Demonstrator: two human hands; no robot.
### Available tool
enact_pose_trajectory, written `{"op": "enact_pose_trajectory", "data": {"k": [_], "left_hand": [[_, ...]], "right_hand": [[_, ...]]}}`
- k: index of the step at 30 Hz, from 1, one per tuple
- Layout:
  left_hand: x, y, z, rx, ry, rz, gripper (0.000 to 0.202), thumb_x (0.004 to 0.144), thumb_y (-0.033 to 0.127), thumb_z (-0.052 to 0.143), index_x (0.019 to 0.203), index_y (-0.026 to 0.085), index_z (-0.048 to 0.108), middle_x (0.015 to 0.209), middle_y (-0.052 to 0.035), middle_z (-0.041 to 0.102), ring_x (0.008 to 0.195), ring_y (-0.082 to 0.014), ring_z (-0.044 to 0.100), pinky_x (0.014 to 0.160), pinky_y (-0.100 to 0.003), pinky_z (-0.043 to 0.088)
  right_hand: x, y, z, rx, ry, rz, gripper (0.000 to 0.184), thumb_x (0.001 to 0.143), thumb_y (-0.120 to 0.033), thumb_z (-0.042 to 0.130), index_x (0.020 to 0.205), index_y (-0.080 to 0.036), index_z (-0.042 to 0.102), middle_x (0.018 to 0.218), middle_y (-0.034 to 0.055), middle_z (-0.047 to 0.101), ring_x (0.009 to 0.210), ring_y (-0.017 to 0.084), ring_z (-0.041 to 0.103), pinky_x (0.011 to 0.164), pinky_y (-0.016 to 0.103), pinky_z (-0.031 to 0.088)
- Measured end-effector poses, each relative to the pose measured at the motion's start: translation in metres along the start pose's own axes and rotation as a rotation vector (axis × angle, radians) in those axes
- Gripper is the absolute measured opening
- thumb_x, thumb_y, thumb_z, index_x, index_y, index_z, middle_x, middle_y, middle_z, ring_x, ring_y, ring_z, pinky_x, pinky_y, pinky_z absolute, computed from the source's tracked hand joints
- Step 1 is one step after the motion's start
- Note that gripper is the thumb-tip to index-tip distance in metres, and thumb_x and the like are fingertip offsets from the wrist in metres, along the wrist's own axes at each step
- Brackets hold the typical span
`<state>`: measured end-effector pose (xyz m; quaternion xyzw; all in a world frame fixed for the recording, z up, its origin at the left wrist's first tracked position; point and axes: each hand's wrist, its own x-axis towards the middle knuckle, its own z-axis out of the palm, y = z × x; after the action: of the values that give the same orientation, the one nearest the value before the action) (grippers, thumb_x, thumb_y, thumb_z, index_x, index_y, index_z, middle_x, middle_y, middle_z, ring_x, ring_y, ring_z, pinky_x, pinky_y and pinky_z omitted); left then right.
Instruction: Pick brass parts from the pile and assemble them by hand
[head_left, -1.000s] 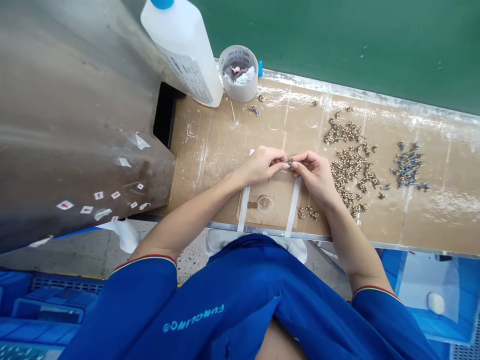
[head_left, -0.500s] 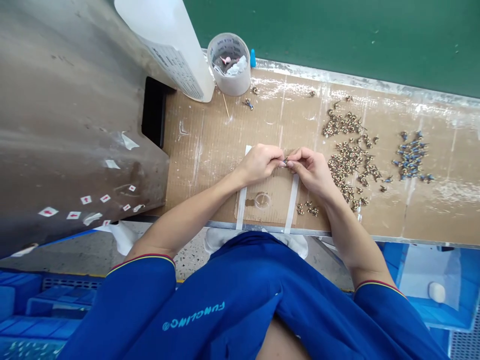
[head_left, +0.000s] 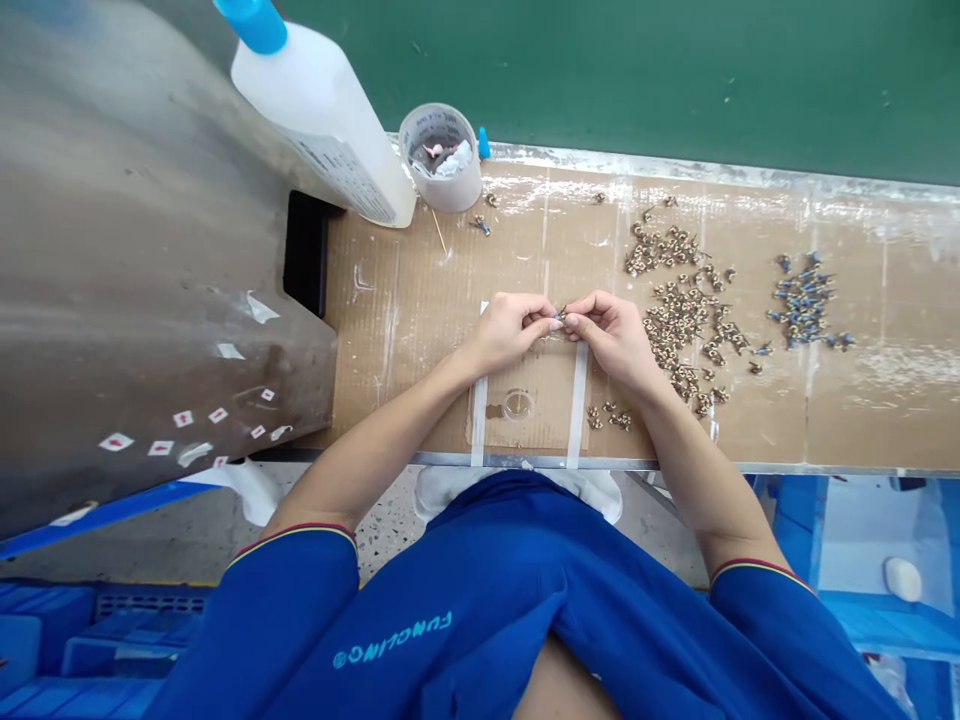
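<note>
My left hand (head_left: 511, 330) and my right hand (head_left: 613, 332) meet fingertip to fingertip over the cardboard-covered bench (head_left: 420, 300). Both pinch one small metal part (head_left: 561, 316) between them; its shape is too small to make out. A heap of brass-coloured small parts (head_left: 686, 310) lies just right of my right hand. Further right sits a smaller heap of blue-tipped parts (head_left: 806, 305). A few loose brass parts (head_left: 609, 416) lie under my right wrist. A small clear ring (head_left: 517, 404) rests on a taped cardboard patch below my hands.
A large white bottle with a blue cap (head_left: 319, 105) leans at the back left beside a tape roll holding scraps (head_left: 441, 155). A grey metal housing (head_left: 142, 250) fills the left. A green wall (head_left: 675, 70) backs the bench. Blue crates (head_left: 862, 560) stand below.
The view shifted slightly, so the whole bench now appears a little further left. My hands stay together on the same small part, with only small finger movement.
</note>
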<state>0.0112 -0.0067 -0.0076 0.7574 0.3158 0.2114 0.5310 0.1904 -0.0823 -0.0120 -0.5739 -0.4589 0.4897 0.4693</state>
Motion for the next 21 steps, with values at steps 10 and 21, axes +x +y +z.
{"op": "enact_pose_trajectory", "data": {"k": [10, 21], "left_hand": [[0.0022, -0.0021, -0.0012, 0.076, -0.035, 0.000, 0.021, 0.085, 0.024, 0.064, 0.067, 0.015, 0.066, 0.060, 0.0015, 0.056, 0.060, -0.0107, 0.044, 0.062, -0.026, 0.033], [0.0076, 0.0049, -0.0039, 0.128, -0.080, -0.044, 0.025, 0.083, 0.031, 0.060, 0.064, 0.015, 0.060, 0.057, 0.0027, 0.053, 0.058, -0.0096, 0.045, 0.059, -0.023, 0.034]], "right_hand": [[-0.0012, -0.0012, -0.0026, -0.053, -0.062, 0.017, 0.036, 0.079, -0.053, 0.083, 0.078, -0.021, 0.065, 0.077, 0.0023, 0.071, 0.068, 0.015, 0.061, 0.068, 0.032, 0.055], [0.0044, 0.0031, 0.0053, -0.038, -0.050, -0.010, 0.024, 0.080, -0.039, 0.079, 0.077, -0.020, 0.064, 0.073, 0.0006, 0.069, 0.067, 0.015, 0.060, 0.066, 0.030, 0.049]]}}
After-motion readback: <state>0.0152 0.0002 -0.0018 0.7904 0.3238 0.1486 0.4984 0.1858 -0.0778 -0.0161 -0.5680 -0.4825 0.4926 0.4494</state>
